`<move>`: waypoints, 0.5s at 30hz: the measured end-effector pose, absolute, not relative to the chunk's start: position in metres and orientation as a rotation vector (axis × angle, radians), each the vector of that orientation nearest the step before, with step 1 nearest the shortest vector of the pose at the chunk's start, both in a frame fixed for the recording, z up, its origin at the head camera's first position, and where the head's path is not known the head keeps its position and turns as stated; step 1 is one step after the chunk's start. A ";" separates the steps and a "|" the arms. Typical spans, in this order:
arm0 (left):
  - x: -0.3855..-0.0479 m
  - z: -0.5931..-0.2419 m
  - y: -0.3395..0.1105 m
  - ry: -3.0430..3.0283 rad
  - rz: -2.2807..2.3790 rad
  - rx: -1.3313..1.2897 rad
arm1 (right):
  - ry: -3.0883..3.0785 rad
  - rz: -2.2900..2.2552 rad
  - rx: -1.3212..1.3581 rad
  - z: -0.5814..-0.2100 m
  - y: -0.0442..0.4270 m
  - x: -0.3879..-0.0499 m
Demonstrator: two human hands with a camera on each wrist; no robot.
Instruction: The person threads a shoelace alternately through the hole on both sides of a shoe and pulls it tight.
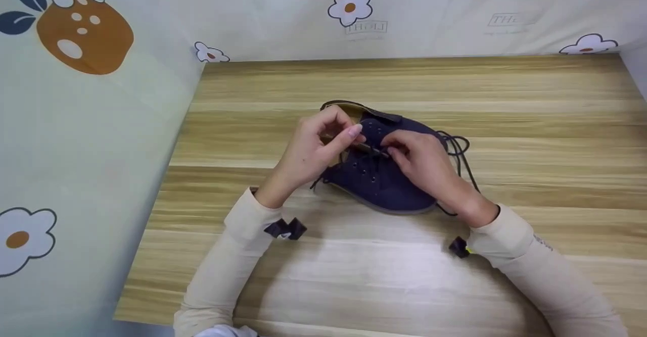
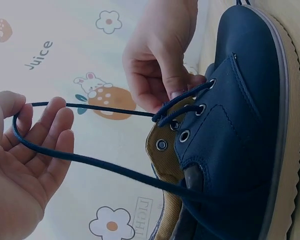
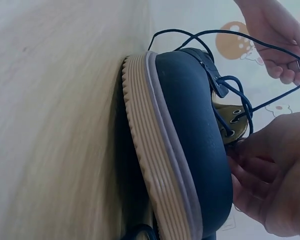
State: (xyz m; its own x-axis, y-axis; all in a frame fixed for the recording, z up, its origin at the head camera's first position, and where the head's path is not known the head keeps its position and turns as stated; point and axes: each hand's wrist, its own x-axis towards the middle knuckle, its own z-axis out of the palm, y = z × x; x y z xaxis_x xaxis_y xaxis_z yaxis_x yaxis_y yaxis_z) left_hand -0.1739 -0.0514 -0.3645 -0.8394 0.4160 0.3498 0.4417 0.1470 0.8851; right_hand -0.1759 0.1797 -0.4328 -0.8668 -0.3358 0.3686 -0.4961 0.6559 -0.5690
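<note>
A navy shoe with tan lining and a ridged tan sole rests upright on the table. Dark blue shoelace passes through some of its metal eyelets and stretches out to my left hand, which pinches a bend of it between thumb and index finger. The other fingers of that hand are loosely bent. My right hand bends over the shoe's front, thumb and fingers gripping an eyelet flap close to the threaded lace. Its fingertips are partly hidden.
More dark cord lies in loops on the wooden table past the toe. A patterned cloth hangs along the back and left edges. Small black blocks show beside the cuffs.
</note>
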 end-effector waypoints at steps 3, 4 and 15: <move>-0.174 -0.365 -0.051 -2.363 -1.836 -0.888 | -2.660 0.994 0.679 -0.433 0.179 -0.177; -0.174 -0.366 -0.052 -2.364 -1.834 -0.891 | -2.669 0.989 0.678 -0.433 0.179 -0.177; -0.177 -0.372 -0.058 -2.429 -1.804 -0.836 | -2.635 0.920 0.627 -0.433 0.181 -0.173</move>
